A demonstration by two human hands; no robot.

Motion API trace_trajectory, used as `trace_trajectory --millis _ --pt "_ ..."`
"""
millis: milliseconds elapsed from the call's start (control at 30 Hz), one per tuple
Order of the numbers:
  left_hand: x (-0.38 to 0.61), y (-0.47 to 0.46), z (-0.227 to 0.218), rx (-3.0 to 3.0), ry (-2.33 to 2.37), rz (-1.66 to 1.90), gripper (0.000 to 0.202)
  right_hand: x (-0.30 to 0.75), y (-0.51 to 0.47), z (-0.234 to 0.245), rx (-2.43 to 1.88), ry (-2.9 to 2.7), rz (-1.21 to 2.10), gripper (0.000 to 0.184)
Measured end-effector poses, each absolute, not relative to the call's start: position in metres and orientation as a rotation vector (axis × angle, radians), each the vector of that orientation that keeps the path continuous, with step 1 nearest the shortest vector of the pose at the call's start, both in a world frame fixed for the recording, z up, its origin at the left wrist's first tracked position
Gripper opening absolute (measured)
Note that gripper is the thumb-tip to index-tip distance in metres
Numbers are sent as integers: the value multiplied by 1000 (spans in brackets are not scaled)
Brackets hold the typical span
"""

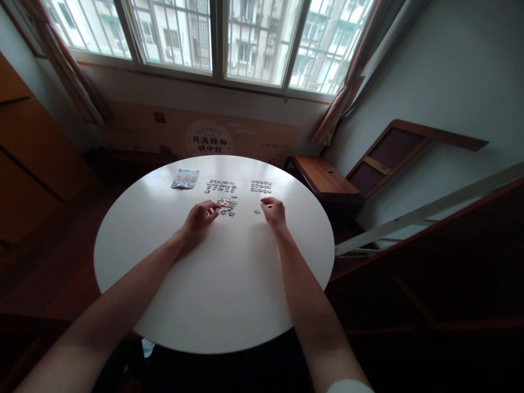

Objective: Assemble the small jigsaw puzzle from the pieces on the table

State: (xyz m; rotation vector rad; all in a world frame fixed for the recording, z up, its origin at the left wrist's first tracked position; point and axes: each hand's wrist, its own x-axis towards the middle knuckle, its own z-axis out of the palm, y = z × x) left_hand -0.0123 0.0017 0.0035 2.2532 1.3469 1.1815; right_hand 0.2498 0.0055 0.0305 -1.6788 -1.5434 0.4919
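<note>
Small jigsaw puzzle pieces (226, 204) lie in a loose pile near the middle of the white round table (213, 295). At the pile's left edge is my left hand (202, 214), its fingers curled and thumb and forefinger drawn close together. Whatever may be between those fingertips is too small to make out. My right hand (274, 210) is farther right, fingers bent in a pinch, just beside a single loose puzzle piece (257, 211). Its fingertips show no piece clearly. Behind the hands, more pieces lie in rows: a left group (221, 186) and a right group (261, 186).
A small printed picture sheet (185, 179) lies at the table's back left. A wooden bench (325, 174) stands beyond the right edge, near a folded wooden frame (388, 153) by the wall. Barred windows (257, 43) and curtains are behind.
</note>
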Motion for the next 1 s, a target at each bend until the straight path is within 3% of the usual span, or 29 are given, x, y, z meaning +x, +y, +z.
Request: trace_trajectory --millis 267,600,1000 --pt "-11 2 1 2242 1344 1151 23 266 0 30 -1801 -1808 479 18" --pt "-7 1 3 2257 1339 1089 23 238 -9 26 -1765 -2098 31 24" --pt "-5 2 2 2281 1352 1053 23 229 23 17 -1775 -2182 -27 32"
